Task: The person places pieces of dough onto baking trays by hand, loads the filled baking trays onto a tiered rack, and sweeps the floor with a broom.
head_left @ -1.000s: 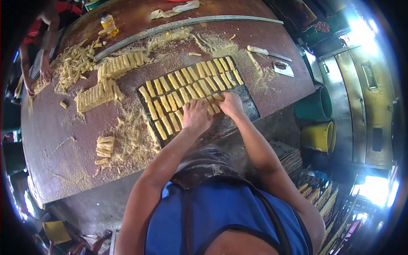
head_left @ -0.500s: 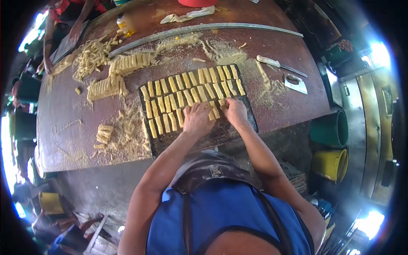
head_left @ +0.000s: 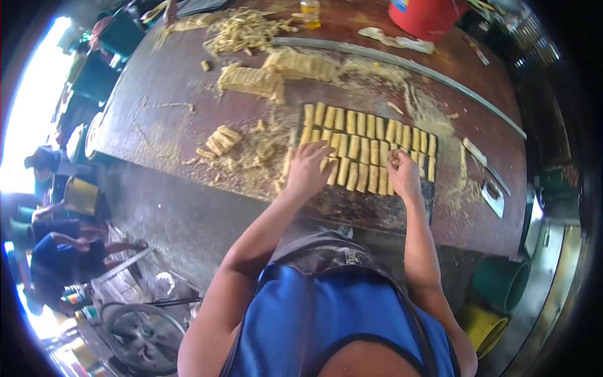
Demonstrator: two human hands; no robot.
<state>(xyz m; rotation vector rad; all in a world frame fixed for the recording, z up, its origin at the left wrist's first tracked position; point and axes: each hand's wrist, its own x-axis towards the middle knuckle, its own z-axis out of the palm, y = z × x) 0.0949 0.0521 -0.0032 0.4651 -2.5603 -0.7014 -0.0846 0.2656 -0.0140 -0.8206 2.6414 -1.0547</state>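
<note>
A dark baking tray [head_left: 377,210] holds rows of pale dough sticks [head_left: 353,147] on the table in front of me. My left hand [head_left: 306,168] rests over the tray's left end, fingers spread across sticks there and covering some of them. Above the lower rows, right of the tray's middle, is my right hand [head_left: 404,176]. Its fingers are curled with the tips together, and whether anything sits between them I cannot make out. The bottom part of the tray shows bare dark metal.
Left of the tray lie a small pile of sticks [head_left: 220,141] and crumbs. Cut dough blocks [head_left: 301,66], dough strips [head_left: 245,32] and a long metal bar [head_left: 377,50] are farther back. A knife [head_left: 487,164] and a scraper [head_left: 493,199] lie right. A red bucket [head_left: 422,19] stands behind.
The view has turned left, so the table sits farther right. My left hand has moved from the bottom row's middle to the tray's left end. My right hand's fingers are now curled together.
</note>
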